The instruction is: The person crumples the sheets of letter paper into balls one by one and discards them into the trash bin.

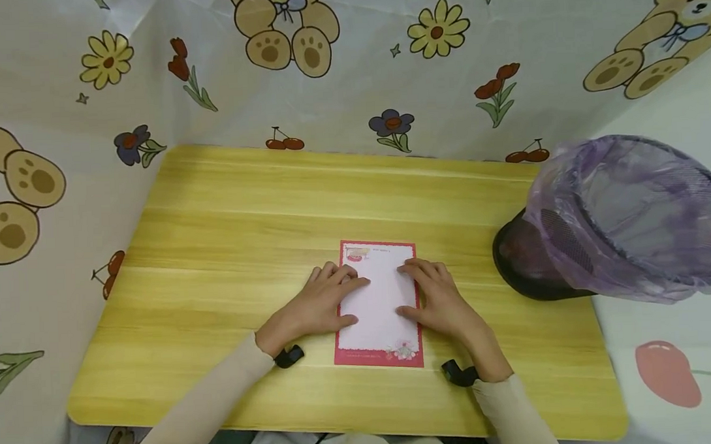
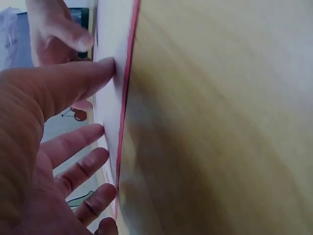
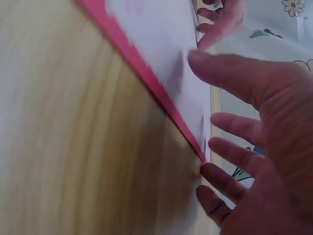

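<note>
A sheet of writing paper point(image 1: 378, 332) with a pink border and a flower printed in its near right corner lies flat on the yellow wood-grain table point(image 1: 244, 219). My left hand point(image 1: 320, 303) rests at the paper's left side, thumb and fingertips touching it. On the opposite side, my right hand point(image 1: 443, 298) touches the right edge with its thumb and fingers spread. In the left wrist view, the thumb tip meets the sheet point(image 2: 113, 93) just inside its pink edge. The right wrist view has the right thumb on the white part, other fingers along the far side.
To the right stands a dark mesh bin point(image 1: 548, 267) lined with a purple plastic bag point(image 1: 643, 205), tilted in view and covering the table's right edge. A white cloth point(image 1: 339, 98) printed with bears and flowers hangs behind the table.
</note>
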{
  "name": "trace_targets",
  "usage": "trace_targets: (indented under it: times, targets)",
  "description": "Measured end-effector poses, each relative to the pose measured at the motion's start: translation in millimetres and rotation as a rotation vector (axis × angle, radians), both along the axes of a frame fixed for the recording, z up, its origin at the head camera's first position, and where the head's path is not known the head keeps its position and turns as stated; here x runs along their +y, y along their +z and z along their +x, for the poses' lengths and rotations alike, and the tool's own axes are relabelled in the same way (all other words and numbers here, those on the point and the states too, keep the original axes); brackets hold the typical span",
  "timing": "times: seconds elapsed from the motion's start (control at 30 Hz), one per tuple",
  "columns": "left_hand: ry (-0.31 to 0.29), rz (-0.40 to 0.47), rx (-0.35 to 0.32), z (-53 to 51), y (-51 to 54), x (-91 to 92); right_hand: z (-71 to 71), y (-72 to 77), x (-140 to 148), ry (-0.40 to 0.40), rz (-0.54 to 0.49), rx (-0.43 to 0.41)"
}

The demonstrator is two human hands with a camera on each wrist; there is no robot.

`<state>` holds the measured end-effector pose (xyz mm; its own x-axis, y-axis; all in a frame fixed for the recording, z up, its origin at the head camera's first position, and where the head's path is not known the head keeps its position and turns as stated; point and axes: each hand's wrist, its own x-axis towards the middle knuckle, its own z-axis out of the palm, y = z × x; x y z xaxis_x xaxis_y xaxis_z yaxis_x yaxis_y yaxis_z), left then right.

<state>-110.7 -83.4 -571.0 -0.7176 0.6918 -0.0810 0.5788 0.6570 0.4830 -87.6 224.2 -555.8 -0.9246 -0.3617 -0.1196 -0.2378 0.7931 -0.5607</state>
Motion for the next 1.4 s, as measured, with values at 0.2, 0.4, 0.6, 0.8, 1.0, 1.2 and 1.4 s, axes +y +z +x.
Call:
trace_targets:
  times: [0.2,0.4,0.6,0.8,1.0,1.2,1.4]
  targets:
    - [0.068,-0.055,-0.057,-4.7,3.1,-3.8,1.3,2.0,4.1,0.016,0.068,-0.064]
    - [0.119,0.019,-0.090,-13.6,4.2,-1.4,1.7,3.1,1.3,-0.007,0.030,-0.052]
    - [0.106,0.135,-0.063,-6.3,2.4,0.8,8.8,0.4,-5.8,-0.047,-0.102,-0.026]
    - [0.116,0.262,-0.111,-1.0,10.6,-4.6,15.4,6.7,2.2,-0.075,-0.264,-0.085]
    - [0.205,0.661,-0.307,-3.1,35.6,-9.4,15.7,26.6,7.7,-0.117,-0.619,-0.036]
    - [0.195,0.928,-0.329,-0.1,43.9,-5.5,16.7,34.2,1.4,-0.093,-0.851,0.085]
    - [0.204,0.997,-0.270,4.5,41.7,2.0,16.6,31.2,-4.9,-0.104,-0.991,0.186]
